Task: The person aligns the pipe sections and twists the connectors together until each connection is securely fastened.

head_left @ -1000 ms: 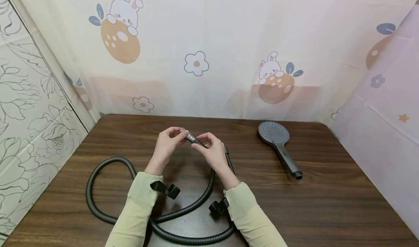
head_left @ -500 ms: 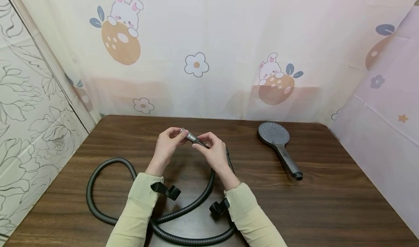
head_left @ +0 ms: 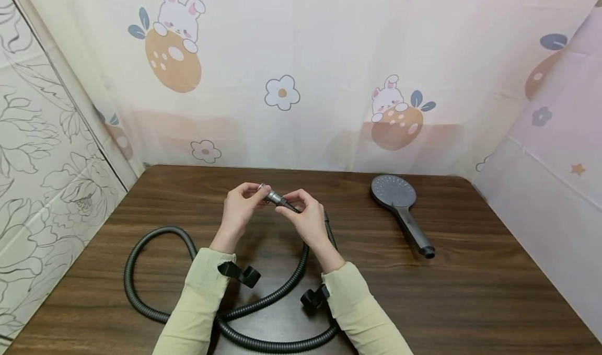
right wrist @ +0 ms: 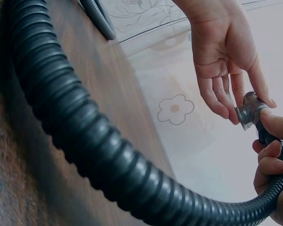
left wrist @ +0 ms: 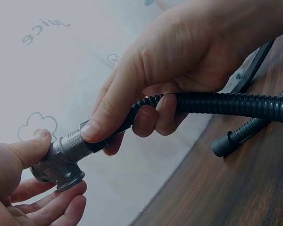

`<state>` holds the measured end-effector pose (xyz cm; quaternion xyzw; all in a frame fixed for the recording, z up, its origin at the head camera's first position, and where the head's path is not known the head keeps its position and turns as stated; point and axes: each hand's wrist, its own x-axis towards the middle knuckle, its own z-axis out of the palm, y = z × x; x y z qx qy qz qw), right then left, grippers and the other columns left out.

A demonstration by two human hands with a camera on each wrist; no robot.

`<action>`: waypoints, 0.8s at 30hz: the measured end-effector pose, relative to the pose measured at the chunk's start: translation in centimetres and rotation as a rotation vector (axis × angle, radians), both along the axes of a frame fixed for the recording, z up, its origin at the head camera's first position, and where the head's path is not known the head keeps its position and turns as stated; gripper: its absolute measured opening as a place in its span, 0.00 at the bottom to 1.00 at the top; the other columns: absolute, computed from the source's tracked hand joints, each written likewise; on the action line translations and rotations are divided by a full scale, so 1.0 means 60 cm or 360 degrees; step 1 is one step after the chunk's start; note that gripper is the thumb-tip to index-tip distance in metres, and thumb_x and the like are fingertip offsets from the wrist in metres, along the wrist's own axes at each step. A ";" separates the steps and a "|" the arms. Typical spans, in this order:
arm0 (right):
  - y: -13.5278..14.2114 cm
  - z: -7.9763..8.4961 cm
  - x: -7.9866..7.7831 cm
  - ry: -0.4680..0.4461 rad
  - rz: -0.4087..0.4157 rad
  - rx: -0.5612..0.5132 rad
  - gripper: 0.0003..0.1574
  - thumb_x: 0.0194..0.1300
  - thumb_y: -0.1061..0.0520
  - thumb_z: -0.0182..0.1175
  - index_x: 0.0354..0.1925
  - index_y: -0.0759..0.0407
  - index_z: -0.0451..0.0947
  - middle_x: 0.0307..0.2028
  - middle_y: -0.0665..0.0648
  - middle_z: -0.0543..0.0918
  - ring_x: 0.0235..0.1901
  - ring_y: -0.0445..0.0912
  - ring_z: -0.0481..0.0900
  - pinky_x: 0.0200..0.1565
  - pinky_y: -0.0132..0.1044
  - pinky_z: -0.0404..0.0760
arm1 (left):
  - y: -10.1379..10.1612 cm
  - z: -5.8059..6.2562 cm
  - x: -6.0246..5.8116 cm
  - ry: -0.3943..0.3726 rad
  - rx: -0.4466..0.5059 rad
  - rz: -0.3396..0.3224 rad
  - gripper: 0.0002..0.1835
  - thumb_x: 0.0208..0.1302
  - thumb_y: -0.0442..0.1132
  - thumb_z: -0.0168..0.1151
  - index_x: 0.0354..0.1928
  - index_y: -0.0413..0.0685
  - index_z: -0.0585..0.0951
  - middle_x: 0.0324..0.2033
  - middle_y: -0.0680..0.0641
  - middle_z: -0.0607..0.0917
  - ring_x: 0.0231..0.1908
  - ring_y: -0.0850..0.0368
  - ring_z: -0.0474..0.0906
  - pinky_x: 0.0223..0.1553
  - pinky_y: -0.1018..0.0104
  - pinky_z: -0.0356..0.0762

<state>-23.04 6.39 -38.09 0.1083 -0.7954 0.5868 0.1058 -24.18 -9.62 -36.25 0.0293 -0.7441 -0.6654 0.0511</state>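
Note:
My left hand [head_left: 237, 208] pinches a silver threaded pipe fitting [left wrist: 61, 162] with a short side outlet, between thumb and fingertips. Just right of it, my right hand [head_left: 308, 219] grips the end of a black ribbed shower hose [left wrist: 236, 104], its thumb lying where the hose's dark end meets the fitting's threads. Some thread still shows there in the left wrist view; how far the two overlap is partly hidden by the thumb. Both hands are above the table. From the right hand the hose curves down and loops over the tabletop.
A grey hand shower head [head_left: 394, 190] lies face up at the table's back right. The hose's other end [left wrist: 221, 146] shows beyond the right hand. Patterned curtains [head_left: 282, 135] hang behind the dark wooden table [head_left: 470, 271].
Hardly anything differs: both hands keep their hold on the fitting and the hose end, with only slight shifts of the fingers and the view.

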 end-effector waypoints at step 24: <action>-0.001 0.008 0.001 -0.0045 0.0020 -0.0024 0.14 0.55 0.51 0.65 0.38 0.57 0.80 0.32 0.54 0.85 0.35 0.42 0.82 0.36 0.35 0.78 | 0.000 0.003 -0.002 0.0088 -0.0013 -0.0094 0.20 0.56 0.43 0.64 0.47 0.38 0.78 0.39 0.40 0.81 0.38 0.51 0.81 0.44 0.60 0.78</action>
